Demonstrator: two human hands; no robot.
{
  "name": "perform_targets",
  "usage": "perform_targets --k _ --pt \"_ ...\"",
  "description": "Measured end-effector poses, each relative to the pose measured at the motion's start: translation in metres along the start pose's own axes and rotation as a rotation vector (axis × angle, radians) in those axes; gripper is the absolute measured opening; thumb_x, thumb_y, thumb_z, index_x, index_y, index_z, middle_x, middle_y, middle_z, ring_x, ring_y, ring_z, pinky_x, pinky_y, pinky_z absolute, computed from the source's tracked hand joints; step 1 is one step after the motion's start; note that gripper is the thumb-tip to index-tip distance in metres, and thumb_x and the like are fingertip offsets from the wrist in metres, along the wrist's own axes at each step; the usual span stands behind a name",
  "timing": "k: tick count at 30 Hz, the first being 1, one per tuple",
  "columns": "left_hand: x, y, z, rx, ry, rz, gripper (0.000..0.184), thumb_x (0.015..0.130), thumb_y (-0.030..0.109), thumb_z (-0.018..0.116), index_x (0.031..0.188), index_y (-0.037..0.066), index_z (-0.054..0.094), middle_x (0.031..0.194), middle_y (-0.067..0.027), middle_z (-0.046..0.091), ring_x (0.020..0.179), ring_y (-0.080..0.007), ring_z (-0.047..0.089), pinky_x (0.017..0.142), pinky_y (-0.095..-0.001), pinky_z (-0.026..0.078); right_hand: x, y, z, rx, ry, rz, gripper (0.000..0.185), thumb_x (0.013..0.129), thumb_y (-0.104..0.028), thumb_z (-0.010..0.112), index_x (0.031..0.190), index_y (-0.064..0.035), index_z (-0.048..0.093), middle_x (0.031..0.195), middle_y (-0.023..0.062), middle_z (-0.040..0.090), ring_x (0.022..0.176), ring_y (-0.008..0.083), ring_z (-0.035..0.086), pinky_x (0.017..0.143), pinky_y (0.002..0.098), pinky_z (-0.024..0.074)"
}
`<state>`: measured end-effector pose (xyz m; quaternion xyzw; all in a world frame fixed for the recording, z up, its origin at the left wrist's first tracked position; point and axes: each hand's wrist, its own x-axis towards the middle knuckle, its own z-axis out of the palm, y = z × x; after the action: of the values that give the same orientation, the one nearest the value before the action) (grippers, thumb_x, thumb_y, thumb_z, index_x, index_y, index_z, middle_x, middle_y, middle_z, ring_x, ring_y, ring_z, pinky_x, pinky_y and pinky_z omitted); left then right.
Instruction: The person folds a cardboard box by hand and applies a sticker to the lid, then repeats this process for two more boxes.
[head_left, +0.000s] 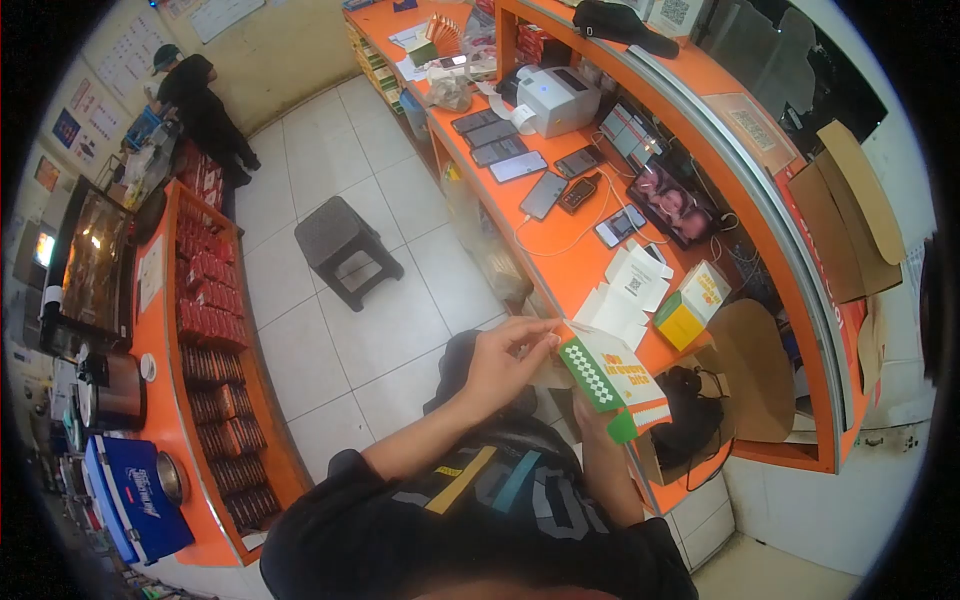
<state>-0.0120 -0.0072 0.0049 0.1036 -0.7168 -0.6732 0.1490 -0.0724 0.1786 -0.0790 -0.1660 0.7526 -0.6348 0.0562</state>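
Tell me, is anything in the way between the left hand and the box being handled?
Nothing visible: the left hand has its fingertips right at the edge of the green-and-white box, though whether they touch is unclear. The right hand, partly hidden, holds it from below.

I see a floor [385, 335] of pale square tiles beside me, with a dark stool [337, 228] on it. Along my right runs an orange counter [575, 285], a curved orange frame [826, 420] rising from its outer edge; beyond that is a dark pane [835, 70], perhaps a window. An orange cabinet [165, 400] stands opposite, across the tiles; past its far corner, papers [130, 70] hang on a cream wall [295, 45].
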Motion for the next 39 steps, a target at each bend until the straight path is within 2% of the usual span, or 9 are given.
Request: perform_targets --k 5,8,14,17,20,23,29,32,39 --pt "-0.001 -0.005 0.004 -0.012 0.006 0.070 0.028 0.098 0.007 0.071 0.125 -0.001 0.072 0.118 -0.0122 0.070 0.107 -0.0162 0.067 0.094 -0.0287 0.055 0.004 0.003 0.002 0.025 0.002 0.005 0.037 0.099 -0.018 0.070 0.131 -0.0031 0.064 0.125 0.0100 0.067 0.117 0.0206 0.063 0.098 0.0351 0.0514" --pt "-0.003 -0.007 0.011 -0.122 0.035 -0.047 0.027 0.097 0.006 0.071 0.124 0.000 0.073 0.117 -0.0124 0.071 0.107 -0.0164 0.067 0.094 -0.0286 0.054 0.004 0.003 0.003 0.033 -0.005 0.012 0.036 0.099 -0.019 0.070 0.131 -0.0031 0.064 0.125 0.0101 0.067 0.117 0.0207 0.063 0.097 0.0350 0.0514" --pt "-0.003 0.000 0.008 0.134 0.000 0.157 0.028 0.096 0.005 0.072 0.124 0.001 0.074 0.118 -0.0136 0.072 0.109 -0.0160 0.067 0.092 -0.0287 0.054 0.001 0.003 -0.001 0.049 0.000 0.036 0.035 0.100 -0.020 0.069 0.130 -0.0031 0.065 0.125 0.0103 0.067 0.117 0.0209 0.063 0.097 0.0348 0.0516" --pt "-0.003 -0.003 0.012 0.072 -0.003 0.082 0.028 0.097 0.006 0.072 0.124 0.000 0.073 0.118 -0.0135 0.072 0.108 -0.0160 0.068 0.093 -0.0284 0.054 0.000 0.008 0.000 0.076 -0.008 0.053 0.034 0.100 -0.020 0.069 0.129 -0.0030 0.065 0.125 0.0104 0.067 0.117 0.0210 0.063 0.097 0.0347 0.0517" --pt "-0.007 -0.008 0.019 -0.119 0.056 0.012 0.029 0.098 0.006 0.072 0.125 -0.002 0.072 0.118 -0.0130 0.072 0.106 -0.0161 0.070 0.094 -0.0281 0.055 -0.002 0.007 0.004 0.070 -0.031 0.050 0.034 0.100 -0.020 0.068 0.129 -0.0030 0.066 0.125 0.0105 0.067 0.117 0.0211 0.063 0.096 0.0346 0.0517" --pt "-0.006 -0.006 0.018 -0.135 0.050 -0.028 0.029 0.098 0.006 0.072 0.126 -0.003 0.071 0.118 -0.0122 0.071 0.105 -0.0160 0.071 0.094 -0.0277 0.056 -0.008 -0.008 0.007 0.015 -0.041 0.012 0.034 0.100 -0.020 0.068 0.129 -0.0029 0.065 0.125 0.0105 0.067 0.117 0.0211 0.063 0.096 0.0347 0.0518" --pt "-0.009 -0.013 0.015 -0.055 0.018 0.046 0.030 0.098 0.006 0.072 0.126 -0.003 0.071 0.117 -0.0114 0.072 0.105 -0.0156 0.071 0.091 -0.0270 0.056 -0.004 -0.010 0.014 0.024 -0.028 -0.006 0.034 0.100 -0.019 0.068 0.129 -0.0026 0.065 0.125 0.0106 0.067 0.117 0.0211 0.063 0.096 0.0348 0.0520" --pt "-0.008 -0.011 0.018 -0.148 0.047 0.004 0.029 0.097 0.006 0.072 0.125 -0.003 0.071 0.116 -0.0111 0.072 0.104 -0.0151 0.071 0.090 -0.0267 0.056 -0.002 -0.010 0.017 0.037 -0.027 -0.007 0.034 0.100 -0.019 0.068 0.129 -0.0025 0.064 0.125 0.0106 0.067 0.117 0.0211 0.063 0.096 0.0349 0.0521" --pt "-0.006 -0.012 0.013 0.002 0.037 0.124 0.029 0.098 0.005 0.072 0.125 -0.003 0.071 0.119 -0.0125 0.072 0.100 -0.0146 0.070 0.089 -0.0258 0.056 -0.009 -0.018 0.010 0.006 -0.039 -0.014 0.034 0.100 -0.018 0.067 0.130 -0.0022 0.064 0.126 0.0107 0.067 0.116 0.0211 0.063 0.096 0.0351 0.0523"
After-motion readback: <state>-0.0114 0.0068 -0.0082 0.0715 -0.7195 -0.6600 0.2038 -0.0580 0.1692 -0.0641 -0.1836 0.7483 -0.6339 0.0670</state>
